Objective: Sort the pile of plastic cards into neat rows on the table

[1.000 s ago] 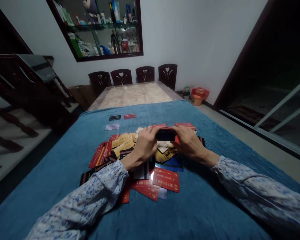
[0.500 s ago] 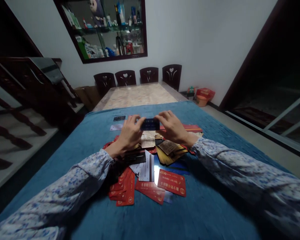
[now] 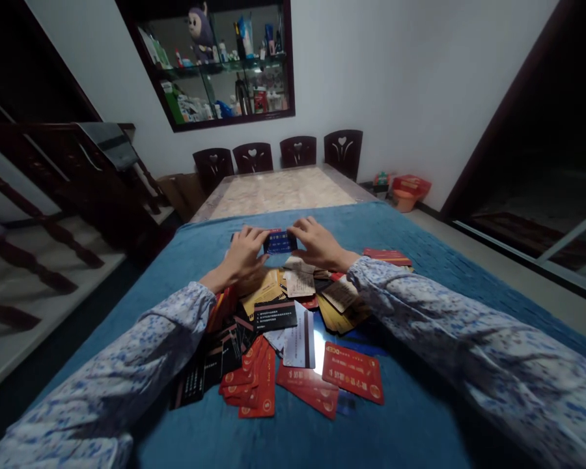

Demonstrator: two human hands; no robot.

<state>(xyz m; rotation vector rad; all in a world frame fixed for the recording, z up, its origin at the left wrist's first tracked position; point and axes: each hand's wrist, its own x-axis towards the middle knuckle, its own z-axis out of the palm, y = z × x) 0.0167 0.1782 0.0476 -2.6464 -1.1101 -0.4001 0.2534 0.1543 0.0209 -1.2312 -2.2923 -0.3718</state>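
Left hand [image 3: 244,255] and right hand [image 3: 318,245], extending from floral sleeves [image 3: 161,342], pinch opposite ends of a blue card [image 3: 280,243], its printed face toward the viewer. A blue cloth [image 3: 322,440] covers the near part of the table [image 3: 288,189]; a pale, marbled top shows toward the far edge, where four dark chairs [image 3: 354,155] stand (their backs pierced by heart-shaped openings). Nearer the viewer, cards lie heaped: yellow cards [image 3: 342,319], a black card [image 3: 275,316] overlapping a white card [image 3: 295,348], and a slanted red card [image 3: 353,372]. Red-striped cards [image 3: 387,256] lie toward the table's right edge.
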